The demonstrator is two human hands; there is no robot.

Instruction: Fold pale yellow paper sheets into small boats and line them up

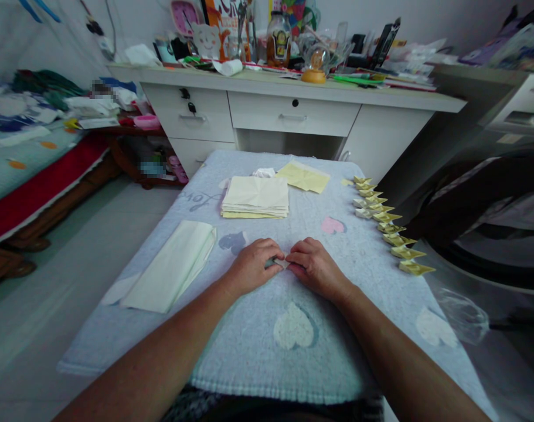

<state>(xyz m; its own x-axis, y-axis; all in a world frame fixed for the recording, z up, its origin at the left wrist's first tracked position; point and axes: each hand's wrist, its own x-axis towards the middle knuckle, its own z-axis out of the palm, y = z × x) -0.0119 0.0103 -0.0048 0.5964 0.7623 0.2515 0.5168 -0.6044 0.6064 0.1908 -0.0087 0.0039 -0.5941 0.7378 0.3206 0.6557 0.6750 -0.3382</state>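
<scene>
Between my two hands, at the middle of the table, is a small folded piece of paper (282, 263), mostly covered by fingers. My left hand (257, 265) pinches its left side, and my right hand (316, 265) pinches the right side. Just beyond them lies a stack of cream paper sheets (255, 196), with a yellow sheet (305, 176) behind it to the right. A folded pale sheet bundle (170, 266) rests left of my left hand. Along the right edge runs a row of several small folded paper boats (394, 240), mostly yellow, some white.
A blue cloth (244, 346) with heart shapes covers the table. Behind it stands a white desk (293, 120) crowded with a jar (278, 40), a pink clock (185, 17) and other items. A bed (33, 170) is on the left, a washing machine (504, 193) on the right.
</scene>
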